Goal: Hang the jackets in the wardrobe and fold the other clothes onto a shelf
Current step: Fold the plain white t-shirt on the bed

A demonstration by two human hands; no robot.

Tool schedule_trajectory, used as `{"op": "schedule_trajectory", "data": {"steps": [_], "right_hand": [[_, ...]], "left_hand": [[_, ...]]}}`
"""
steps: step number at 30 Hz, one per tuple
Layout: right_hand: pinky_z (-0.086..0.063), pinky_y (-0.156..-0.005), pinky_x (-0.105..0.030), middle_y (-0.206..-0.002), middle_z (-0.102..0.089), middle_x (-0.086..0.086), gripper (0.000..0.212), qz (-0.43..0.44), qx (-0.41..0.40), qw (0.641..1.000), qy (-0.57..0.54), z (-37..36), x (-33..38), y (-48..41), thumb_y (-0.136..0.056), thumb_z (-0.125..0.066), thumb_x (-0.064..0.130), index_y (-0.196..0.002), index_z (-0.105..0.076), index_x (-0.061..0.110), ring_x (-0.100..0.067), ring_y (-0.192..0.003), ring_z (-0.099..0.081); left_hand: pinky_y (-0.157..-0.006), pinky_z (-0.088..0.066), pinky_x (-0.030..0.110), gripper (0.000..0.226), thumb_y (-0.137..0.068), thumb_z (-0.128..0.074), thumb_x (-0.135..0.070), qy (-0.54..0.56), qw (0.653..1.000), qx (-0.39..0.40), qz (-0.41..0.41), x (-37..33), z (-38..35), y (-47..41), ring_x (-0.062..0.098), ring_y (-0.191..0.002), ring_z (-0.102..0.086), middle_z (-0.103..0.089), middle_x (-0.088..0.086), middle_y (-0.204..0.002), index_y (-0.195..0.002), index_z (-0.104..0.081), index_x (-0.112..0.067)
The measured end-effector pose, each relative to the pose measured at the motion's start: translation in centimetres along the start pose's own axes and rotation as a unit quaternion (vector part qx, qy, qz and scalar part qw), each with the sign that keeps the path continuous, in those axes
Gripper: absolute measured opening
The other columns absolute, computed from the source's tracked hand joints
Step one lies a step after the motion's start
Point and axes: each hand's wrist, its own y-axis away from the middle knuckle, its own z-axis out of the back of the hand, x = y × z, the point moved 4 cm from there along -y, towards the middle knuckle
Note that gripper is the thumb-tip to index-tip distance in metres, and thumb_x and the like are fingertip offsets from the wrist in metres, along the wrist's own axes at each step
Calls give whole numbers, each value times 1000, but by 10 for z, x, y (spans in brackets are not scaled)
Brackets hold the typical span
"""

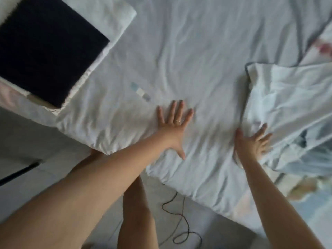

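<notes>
While both palms lay flat upon it, a large white, softly creased woven cloth [188, 60] was spread across the bed [323, 47], overhanging the near edge. Whether it was a garment or a cover could not be told. It bore a small label of pale blue and grey squares [141, 91] left of centre. The left hand [173, 128], with a thin ring [178, 121], pressed near the near edge, its fingers straight and fanned, grasping nothing. The right hand [255, 143], fingers likewise splayed and released, pressed at the border of a crumpled pale blue-white garment with a grey-piped hem [287, 97] on the bed's right side. The step appeared to be smoothing before a fold. It would best be done with even strokes outward from the centre and the hems squared first, since such thin fabric would likely slip and crease again. At the far left corner a matte navy folded rectangle [45, 49] lay on a thick white folded piece [115, 17]. Below the near edge a thin black cable [179, 223] looped on the floor.
</notes>
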Motion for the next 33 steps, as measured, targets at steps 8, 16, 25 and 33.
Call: {"op": "schedule_trajectory", "data": {"steps": [8,16,25,33], "right_hand": [[-32,-80,-39,-113,-56,-21,28,-4,-72,994,-77,15,-31,-15,-87,-34,17,-105,-51,4,-39,-102,-53],[-32,-64,-31,-72,-58,-7,38,70,52,945,-314,20,28,53,-73,-32,24,-81,-63,3,-26,-74,-54],[-27,-54,-28,-57,-42,0,20,232,350,878,-230,66,54,205,-84,-43,4,-73,-56,-6,-8,-52,-33],[-42,-94,-46,-125,-57,-11,49,-157,372,580,-708,122,66,267,-94,-38,51,-122,-52,13,-30,-122,-52]], "left_hand": [[-88,21,74,165,-39,-81,-69,-106,992,70,9,-39,-11,-27,38,-116,54,64,12,-122,-124,52,-24],[-95,20,71,123,-69,-55,-77,-75,996,46,20,-47,-9,-31,31,-132,42,53,5,-136,-136,38,-31],[-91,-49,22,61,-82,-58,-59,728,677,55,96,-61,37,91,17,-105,-62,-64,3,-116,-123,-56,-14],[-56,-38,26,13,-58,-49,-19,713,693,-96,34,-47,150,240,14,-54,-50,-52,2,-55,-67,-54,-12]]}}
